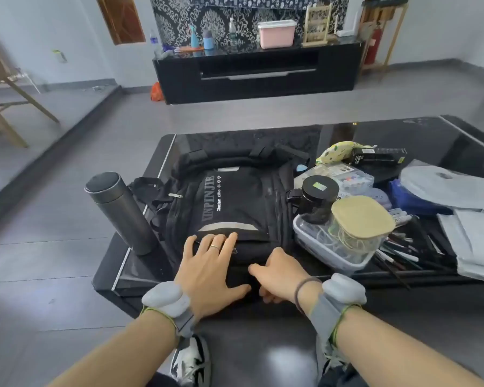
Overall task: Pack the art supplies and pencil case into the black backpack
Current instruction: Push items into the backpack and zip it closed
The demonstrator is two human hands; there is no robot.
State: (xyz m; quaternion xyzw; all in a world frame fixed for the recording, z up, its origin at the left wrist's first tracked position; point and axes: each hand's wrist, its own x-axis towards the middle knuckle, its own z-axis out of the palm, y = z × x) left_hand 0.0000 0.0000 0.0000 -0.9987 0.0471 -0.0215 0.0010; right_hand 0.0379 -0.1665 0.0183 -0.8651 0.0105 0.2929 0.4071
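The left hand [211, 268] is laid flat, fingers spread, on the near end of the black backpack [229, 208]. The right hand [280, 273] is curled over the backpack's near edge, gripping the fabric. The backpack is laid flat on the black table [419, 135]. A dark flask [120, 210] is stood just left of it. A clear tray [330, 247], black jar [317, 196], loose pencils [397, 252] and yellow pencil case [338, 152] are crowded to its right.

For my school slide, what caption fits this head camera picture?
Both hands, left and right, rest on the black fabric backpack lying on the glossy black table.
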